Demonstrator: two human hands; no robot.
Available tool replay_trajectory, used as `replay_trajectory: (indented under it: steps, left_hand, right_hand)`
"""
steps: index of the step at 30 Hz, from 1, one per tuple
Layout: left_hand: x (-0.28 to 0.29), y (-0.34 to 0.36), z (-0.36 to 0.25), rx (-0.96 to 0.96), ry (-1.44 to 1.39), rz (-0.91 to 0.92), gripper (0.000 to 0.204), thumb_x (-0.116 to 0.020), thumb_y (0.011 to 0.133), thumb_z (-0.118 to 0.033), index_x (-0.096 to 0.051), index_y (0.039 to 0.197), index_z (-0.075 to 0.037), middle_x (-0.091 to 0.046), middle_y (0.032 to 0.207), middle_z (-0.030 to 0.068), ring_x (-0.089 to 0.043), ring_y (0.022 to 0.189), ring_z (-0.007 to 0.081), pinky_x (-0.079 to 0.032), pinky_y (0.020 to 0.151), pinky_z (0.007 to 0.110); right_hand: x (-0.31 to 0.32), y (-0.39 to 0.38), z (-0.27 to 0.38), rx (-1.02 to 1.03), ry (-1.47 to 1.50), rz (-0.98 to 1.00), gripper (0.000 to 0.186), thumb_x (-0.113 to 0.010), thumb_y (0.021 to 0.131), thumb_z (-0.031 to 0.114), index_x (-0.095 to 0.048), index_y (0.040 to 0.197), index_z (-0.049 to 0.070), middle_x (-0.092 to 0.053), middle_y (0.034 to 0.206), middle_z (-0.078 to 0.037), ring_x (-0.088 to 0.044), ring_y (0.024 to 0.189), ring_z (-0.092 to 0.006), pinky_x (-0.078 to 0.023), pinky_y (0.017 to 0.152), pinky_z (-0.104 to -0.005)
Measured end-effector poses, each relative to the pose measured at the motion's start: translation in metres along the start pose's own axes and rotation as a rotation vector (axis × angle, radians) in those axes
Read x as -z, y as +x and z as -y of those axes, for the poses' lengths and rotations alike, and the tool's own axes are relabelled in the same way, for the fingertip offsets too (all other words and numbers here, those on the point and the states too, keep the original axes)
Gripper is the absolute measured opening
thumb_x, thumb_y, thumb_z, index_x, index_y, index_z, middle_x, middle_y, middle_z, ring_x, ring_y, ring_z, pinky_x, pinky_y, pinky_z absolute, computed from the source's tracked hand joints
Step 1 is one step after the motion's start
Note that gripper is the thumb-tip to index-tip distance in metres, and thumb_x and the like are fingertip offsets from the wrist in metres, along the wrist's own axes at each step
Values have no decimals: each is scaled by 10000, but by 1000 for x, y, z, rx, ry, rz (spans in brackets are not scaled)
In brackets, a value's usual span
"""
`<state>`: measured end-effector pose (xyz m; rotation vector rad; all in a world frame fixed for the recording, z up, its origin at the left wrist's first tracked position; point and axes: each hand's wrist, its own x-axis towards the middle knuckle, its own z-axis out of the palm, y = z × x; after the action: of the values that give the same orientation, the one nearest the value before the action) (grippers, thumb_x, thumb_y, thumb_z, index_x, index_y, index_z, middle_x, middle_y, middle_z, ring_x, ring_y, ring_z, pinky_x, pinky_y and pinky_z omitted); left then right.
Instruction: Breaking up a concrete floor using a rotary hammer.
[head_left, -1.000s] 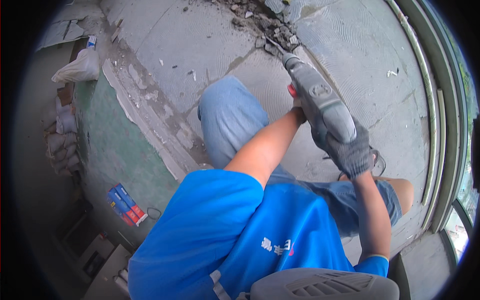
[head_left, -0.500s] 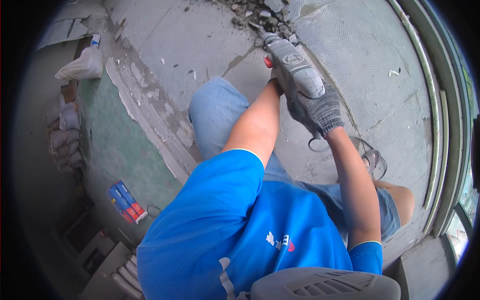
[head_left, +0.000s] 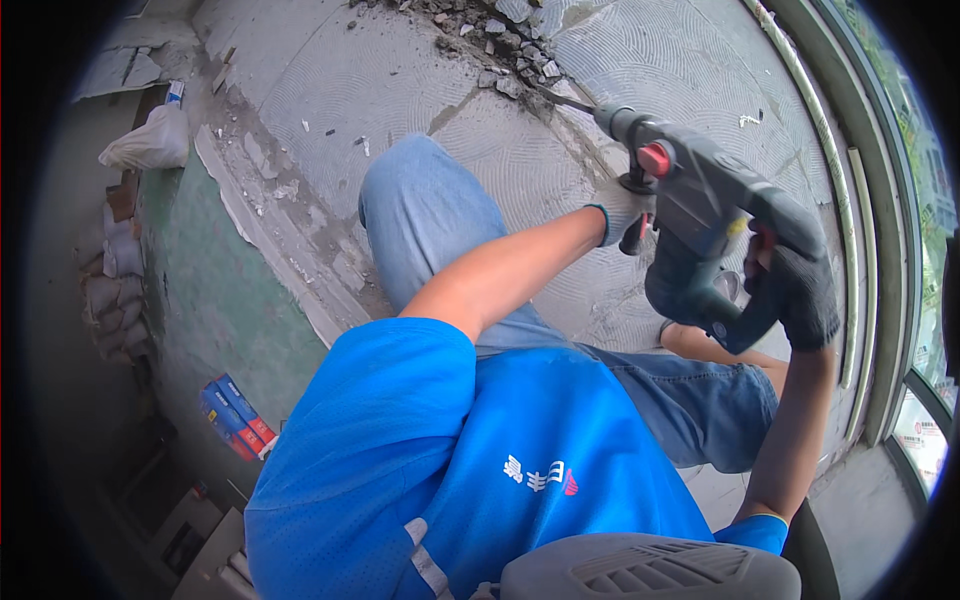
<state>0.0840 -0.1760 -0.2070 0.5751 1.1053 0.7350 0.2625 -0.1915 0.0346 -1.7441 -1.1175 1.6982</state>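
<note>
A grey rotary hammer drill point(head_left: 700, 190) with a red knob is tilted on its side, its long chisel bit pointing up and left at broken rubble point(head_left: 508, 55) in a channel in the floor. My left hand point(head_left: 621, 212), in a light grey glove, is closed on the drill's front side handle, partly hidden by it. My right hand point(head_left: 802, 295), in a dark glove, grips the rear handle near the red trigger. My bent denim-covered knee point(head_left: 420, 210) is beside my left forearm.
Pale pipes point(head_left: 830, 160) run along the right wall below a window point(head_left: 930, 300). On the left are a white sack point(head_left: 145, 140), stacked sacks point(head_left: 115, 290), a torn strip along a green panel point(head_left: 215, 265), and blue-red boxes point(head_left: 230, 410). Ridged mortar point(head_left: 640, 60) covers the floor.
The drill has swung right and rolled over, showing its side and rear handle. Both hands moved right with it, my right hand furthest. My left hand is also lower.
</note>
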Motion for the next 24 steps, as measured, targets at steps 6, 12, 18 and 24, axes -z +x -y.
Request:
replay_trajectory:
  steps: [6,12,18,24]
  left_hand:
    - [-31,-44,5,182,45,148,38,-577,698,-78,-560,672,-56,-548,572,52,-544,486,181,-442,464,321]
    - [-27,-64,-17,287,198,160,35,-561,765,-91,-580,746,-67,-574,650,39,-553,589,137,-437,550,296]
    - [-15,-54,-16,326,427,174,152,-530,843,-181,-604,844,-48,-599,649,71,-588,569,177,-463,535,329]
    - [-5,-33,-7,283,511,98,194,-471,897,-189,-600,882,-45,-623,651,88,-608,536,199,-479,504,341]
  right_hand:
    - [10,-47,-6,-125,173,-158,541,-704,640,241,-559,1107,8,-551,787,-34,-548,660,-156,-450,557,-268]
    - [-6,-59,-9,-144,233,-196,544,-724,658,243,-549,1105,-13,-549,770,-45,-546,657,-160,-456,559,-272]
    - [-23,-50,-13,-154,306,-238,482,-734,661,240,-545,1043,16,-509,729,-37,-527,620,-162,-446,555,-291]
    - [-27,-22,2,-253,306,-207,319,-662,710,169,-548,978,40,-516,745,-41,-525,623,-159,-456,562,-302]
